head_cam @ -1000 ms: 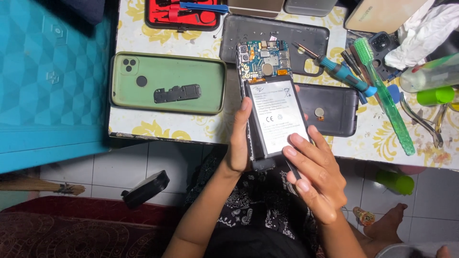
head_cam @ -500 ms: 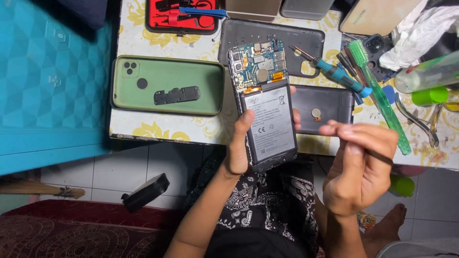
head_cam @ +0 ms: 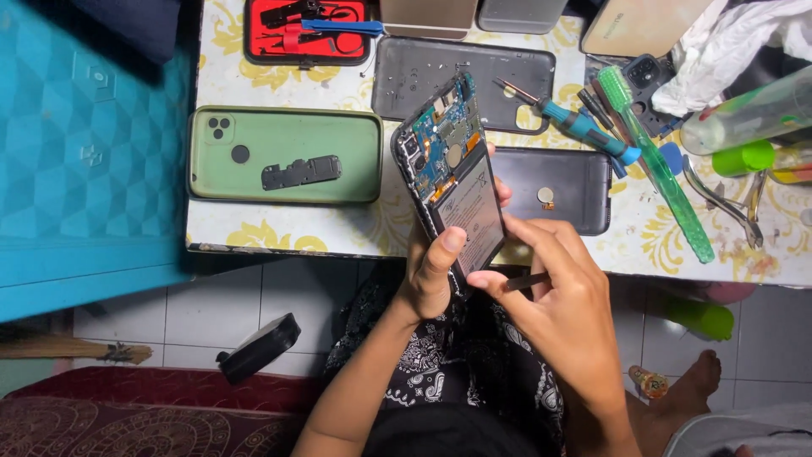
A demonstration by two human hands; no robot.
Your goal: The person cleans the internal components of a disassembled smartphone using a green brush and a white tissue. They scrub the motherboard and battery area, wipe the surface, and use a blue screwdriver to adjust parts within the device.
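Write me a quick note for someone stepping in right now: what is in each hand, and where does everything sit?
Left hand: grips the opened phone, tilted above the table edge, circuit board and battery exposed.
Right hand: pinches a thin dark tool at the phone's lower end.
Done: back cover is off.
Left: battery is in place; board parts are mounted.
Nearby: green case with a small black part on it, blue screwdriver, green toothbrush.

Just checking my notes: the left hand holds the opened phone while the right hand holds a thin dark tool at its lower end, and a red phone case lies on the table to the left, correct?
Not quite: in the head view the phone case is green, not red. The left hand does hold the opened phone, and the right hand holds the thin dark tool at its lower end.
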